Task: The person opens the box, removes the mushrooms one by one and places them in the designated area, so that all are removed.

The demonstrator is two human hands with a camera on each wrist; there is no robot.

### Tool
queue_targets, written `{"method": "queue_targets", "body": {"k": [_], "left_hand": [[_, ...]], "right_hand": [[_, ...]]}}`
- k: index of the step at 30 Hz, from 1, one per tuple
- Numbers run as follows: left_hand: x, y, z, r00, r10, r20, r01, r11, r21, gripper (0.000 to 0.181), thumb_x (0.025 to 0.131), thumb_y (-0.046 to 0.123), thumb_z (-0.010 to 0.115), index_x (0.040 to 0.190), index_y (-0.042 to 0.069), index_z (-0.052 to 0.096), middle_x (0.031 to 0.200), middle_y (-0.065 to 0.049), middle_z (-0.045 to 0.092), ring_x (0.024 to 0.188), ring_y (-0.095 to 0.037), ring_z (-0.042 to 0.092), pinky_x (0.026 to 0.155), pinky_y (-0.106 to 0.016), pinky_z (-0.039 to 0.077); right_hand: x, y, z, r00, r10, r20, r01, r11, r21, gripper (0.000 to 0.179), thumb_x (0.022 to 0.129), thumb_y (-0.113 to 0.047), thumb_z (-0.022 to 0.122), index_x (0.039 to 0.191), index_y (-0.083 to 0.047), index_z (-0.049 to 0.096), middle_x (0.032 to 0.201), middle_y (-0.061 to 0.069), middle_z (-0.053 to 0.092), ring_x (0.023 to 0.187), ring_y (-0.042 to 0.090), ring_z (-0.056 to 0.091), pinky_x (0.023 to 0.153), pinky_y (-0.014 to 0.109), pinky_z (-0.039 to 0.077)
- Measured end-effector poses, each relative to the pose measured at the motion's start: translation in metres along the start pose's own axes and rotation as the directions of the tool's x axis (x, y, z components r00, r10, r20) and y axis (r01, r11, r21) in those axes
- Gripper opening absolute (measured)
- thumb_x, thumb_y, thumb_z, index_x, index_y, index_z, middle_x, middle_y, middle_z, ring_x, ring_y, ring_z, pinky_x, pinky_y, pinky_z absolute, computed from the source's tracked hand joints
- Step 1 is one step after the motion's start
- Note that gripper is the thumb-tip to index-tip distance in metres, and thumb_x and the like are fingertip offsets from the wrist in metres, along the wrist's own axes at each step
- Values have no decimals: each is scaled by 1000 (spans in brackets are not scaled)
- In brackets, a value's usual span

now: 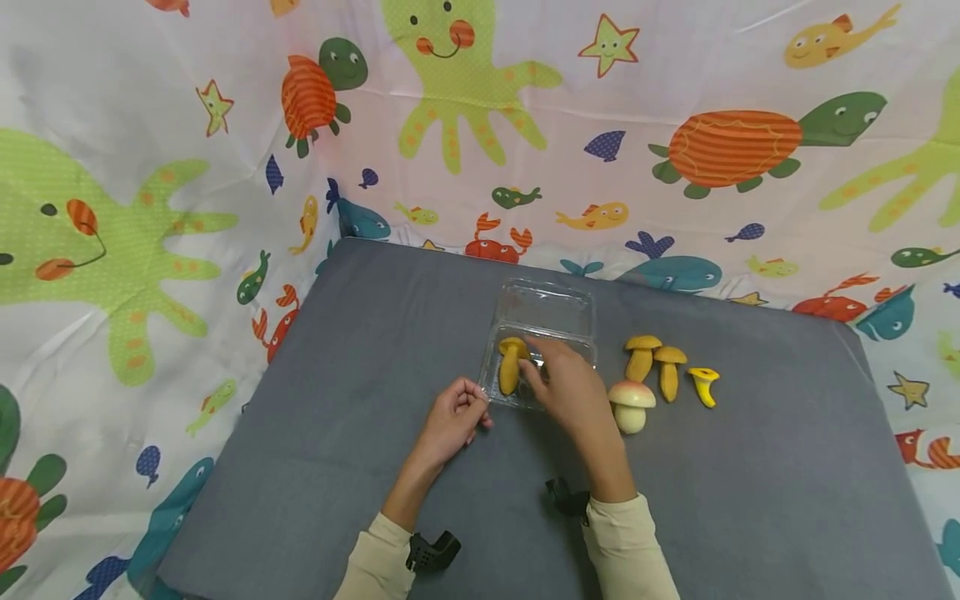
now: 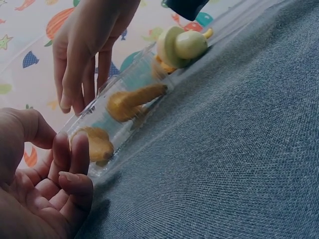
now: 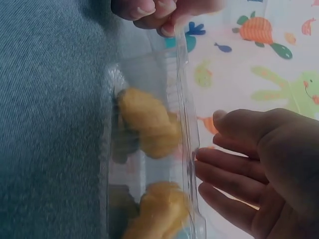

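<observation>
Apparently loading toy mushrooms [image 1: 510, 367]: my left grip [image 1: 452, 414] pinches the clear clamshell [image 1: 543, 308]; my right grip [image 1: 570, 387], parted and empty, hangs over it. Next likely calls for reaching the pink-capped mushroom [image 1: 632, 404].

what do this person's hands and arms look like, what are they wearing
The left hand and right hand are bare, with no gloves or rings showing. The left sleeve and right sleeve are plain cream, stopping short of the wrists. A black left camera and black right camera sit near the cuffs.
</observation>
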State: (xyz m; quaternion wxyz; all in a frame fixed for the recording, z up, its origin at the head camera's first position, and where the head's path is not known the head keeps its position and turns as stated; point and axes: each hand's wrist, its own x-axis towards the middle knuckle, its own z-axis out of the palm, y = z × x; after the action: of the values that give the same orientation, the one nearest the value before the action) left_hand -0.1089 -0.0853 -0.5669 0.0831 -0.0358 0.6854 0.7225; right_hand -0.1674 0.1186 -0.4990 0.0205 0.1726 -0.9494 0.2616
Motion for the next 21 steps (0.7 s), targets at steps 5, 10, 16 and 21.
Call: {"method": "queue_targets", "body": {"k": [5, 10, 16, 21], "left_hand": [[0, 0, 1, 1000, 3, -2, -3, 1000, 2, 4, 102, 5, 62, 101, 3, 58, 80, -10, 63, 71, -20, 70, 47, -21, 41], [-1, 1, 1, 1000, 8, 0, -8, 1000, 6, 5, 103, 5, 61, 101, 1, 58, 80, -11, 63, 72, -21, 71, 47, -21, 42], [-1, 0, 0, 1000, 8, 3, -8, 1000, 5, 4, 103, 5, 61, 101, 2, 58, 80, -10, 63, 71, -20, 71, 47, -21, 42], [-1, -1, 0, 1000, 13, 2, -13, 1000, 8, 5, 103, 4, 60, 99, 2, 58, 79, -10, 62, 71, -20, 70, 47, -21, 42]], "right_hand": [[7, -3, 4, 1000, -16, 1, 16, 1000, -23, 44, 104, -30, 69, 144, -13, 65, 139, 12, 68, 122, 33, 68, 93, 56, 58], [12, -5, 8, 1000, -4, 5, 4, 999, -41, 42, 103, -30, 71, 141, -12, 67, 137, 11, 69, 119, 33, 70, 90, 55, 59], [15, -4, 12, 999, 20, 32, -19, 999, -41, 43, 103, -28, 71, 142, -10, 66, 137, 12, 69, 119, 32, 69, 94, 54, 58], [18, -4, 15, 999, 11, 35, -10, 999, -39, 42, 103, -27, 71, 141, -9, 66, 137, 13, 69, 121, 33, 68, 99, 53, 56]]}}
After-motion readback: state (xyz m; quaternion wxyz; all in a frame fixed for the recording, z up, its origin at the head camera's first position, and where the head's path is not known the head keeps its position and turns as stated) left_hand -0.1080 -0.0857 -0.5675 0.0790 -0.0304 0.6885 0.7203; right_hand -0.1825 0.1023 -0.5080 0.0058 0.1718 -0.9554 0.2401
